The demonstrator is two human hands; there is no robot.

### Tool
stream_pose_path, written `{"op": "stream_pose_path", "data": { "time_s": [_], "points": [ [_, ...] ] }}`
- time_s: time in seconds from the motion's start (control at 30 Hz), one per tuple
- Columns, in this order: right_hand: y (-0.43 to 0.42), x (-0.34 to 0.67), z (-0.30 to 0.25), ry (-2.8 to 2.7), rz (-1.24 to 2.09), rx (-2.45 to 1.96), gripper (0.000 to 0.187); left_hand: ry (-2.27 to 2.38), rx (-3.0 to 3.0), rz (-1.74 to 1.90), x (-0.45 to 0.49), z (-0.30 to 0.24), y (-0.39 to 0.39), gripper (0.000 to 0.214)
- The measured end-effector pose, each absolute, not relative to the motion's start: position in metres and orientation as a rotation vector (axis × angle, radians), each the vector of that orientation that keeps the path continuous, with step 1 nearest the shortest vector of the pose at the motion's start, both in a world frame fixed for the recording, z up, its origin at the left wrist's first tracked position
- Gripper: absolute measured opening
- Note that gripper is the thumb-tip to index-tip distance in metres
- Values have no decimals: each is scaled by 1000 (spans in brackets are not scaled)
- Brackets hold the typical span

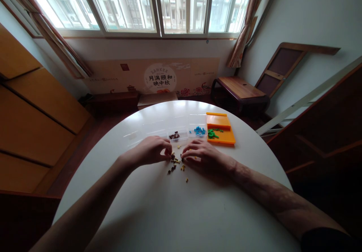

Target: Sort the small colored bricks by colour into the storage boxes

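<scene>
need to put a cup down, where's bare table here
Bare: the round white table near the front edge, between the forearms, and its left side. Crowded: small brown and yellow pieces between left hand and right hand, clear plastic boxes and orange tray behind.

One head-worn camera looks forward and down from above the near edge of a round white table point(175, 206); both forearms stretch away from it; it faces the window point(141, 6) on the far wall; the wide lens bends the room's edges
</scene>
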State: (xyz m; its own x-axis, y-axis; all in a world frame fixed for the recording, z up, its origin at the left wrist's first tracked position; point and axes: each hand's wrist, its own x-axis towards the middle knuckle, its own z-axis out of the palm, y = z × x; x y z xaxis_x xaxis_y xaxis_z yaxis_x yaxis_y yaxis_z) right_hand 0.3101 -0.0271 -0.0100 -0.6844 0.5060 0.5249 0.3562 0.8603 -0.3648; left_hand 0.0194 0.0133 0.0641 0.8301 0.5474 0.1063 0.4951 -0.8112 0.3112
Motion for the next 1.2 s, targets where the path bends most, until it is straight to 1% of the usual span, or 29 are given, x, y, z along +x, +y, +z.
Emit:
{"op": "stream_pose_path", "data": {
  "time_s": [0.17, 0.63, 0.93, 1.07, 1.2],
  "points": [
    [-28, 310, -9, -2394, 330, -620, 17, 811, 2737, 269, 20, 64, 12, 14],
    [-27, 310, -9, -2390, 335, -627, 15, 755, 2812, 329, 22, 61, 11, 12],
    [-27, 310, -12, -2373, 321, -612, 14, 783, 2813, 175, 22, 55, 13, 11],
    [-27, 310, -13, -2368, 313, -604, 13, 793, 2830, 186, 23, 55, 13, 8],
    [-27, 309, -13, -2372, 318, -608, 13, 791, 2834, 176, 23, 56, 12, 9]
  ]
}}
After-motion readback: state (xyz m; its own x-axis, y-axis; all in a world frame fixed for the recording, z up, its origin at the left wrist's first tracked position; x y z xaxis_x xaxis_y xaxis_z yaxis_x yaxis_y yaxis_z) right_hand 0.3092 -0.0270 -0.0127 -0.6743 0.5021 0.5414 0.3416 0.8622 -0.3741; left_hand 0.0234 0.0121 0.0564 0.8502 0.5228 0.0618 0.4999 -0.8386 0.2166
